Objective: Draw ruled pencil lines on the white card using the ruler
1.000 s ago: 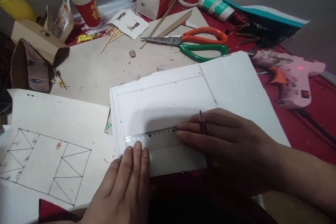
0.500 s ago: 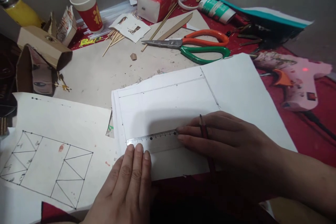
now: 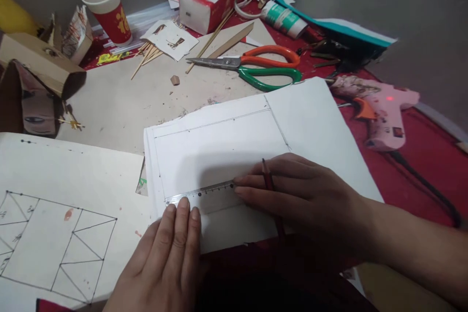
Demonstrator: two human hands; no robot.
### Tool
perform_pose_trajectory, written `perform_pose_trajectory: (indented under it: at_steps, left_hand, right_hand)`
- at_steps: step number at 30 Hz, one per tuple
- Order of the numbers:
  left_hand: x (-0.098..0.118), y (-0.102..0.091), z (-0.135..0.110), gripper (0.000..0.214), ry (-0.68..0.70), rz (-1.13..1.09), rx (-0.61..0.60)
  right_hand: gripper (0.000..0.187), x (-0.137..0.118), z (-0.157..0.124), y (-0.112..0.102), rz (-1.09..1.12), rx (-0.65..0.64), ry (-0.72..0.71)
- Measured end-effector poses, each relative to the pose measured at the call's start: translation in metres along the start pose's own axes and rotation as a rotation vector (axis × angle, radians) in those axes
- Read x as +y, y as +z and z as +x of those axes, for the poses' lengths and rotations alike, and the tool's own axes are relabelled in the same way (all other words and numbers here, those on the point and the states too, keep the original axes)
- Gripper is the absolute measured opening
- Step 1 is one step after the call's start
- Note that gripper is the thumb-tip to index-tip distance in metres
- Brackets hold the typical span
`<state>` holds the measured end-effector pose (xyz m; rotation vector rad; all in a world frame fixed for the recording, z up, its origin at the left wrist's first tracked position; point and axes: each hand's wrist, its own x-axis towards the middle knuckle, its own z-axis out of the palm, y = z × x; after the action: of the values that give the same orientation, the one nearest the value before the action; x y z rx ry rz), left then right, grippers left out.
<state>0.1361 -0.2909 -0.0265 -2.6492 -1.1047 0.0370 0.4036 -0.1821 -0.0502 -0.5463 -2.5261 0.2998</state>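
A clear ruler [image 3: 204, 192] lies across a white sheet of paper [image 3: 314, 122] that carries thin pencil lines. The outstretched fingers of my left hand [image 3: 168, 248] rest flat on the ruler's left end. At its other end, the fingertips of my right hand [image 3: 292, 190] touch the ruler. Tucked between that hand's fingers is a dark red pencil [image 3: 268, 178], its tip pointing up and away; part of it is hidden by the fingers. To the left, another sheet of paper [image 3: 40, 239] bears a drawn rectangle with triangles inside it.
Beyond the paper lie scissors [image 3: 268, 66] with orange and green handles. A pink glue gun [image 3: 387, 112] with a cord is at right. Further back are a paper cup [image 3: 109, 19], a tissue pack [image 3: 208, 2], thin sticks [image 3: 146, 56] and a cardboard piece [image 3: 44, 58].
The whole view has shifted, so most things appear further left. Both hands stay at the ruler, and the pencil is still between my right hand's fingers.
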Motion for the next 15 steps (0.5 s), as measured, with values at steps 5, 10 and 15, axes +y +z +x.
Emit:
perform_pose_trajectory:
  at_steps: [5,10,15]
  left_hand:
    - [-0.0026,0.0010,-0.0006,0.053,0.029,0.003,-0.015]
    - [-0.0030,0.0021,-0.0013,0.056,0.036,0.039,-0.069]
    - [-0.0048,0.0014,0.0004,0.058,0.016,0.016,-0.047]
  right_hand:
    - [0.023,-0.0006,0.0006,-0.0016,-0.017,-0.033,-0.012]
    - [0.025,0.0007,-0.0028,0.0013,-0.003,-0.024,-0.026]
    - [0.027,-0.0019,0.0015,-0.0045,0.002,-0.064,0.015]
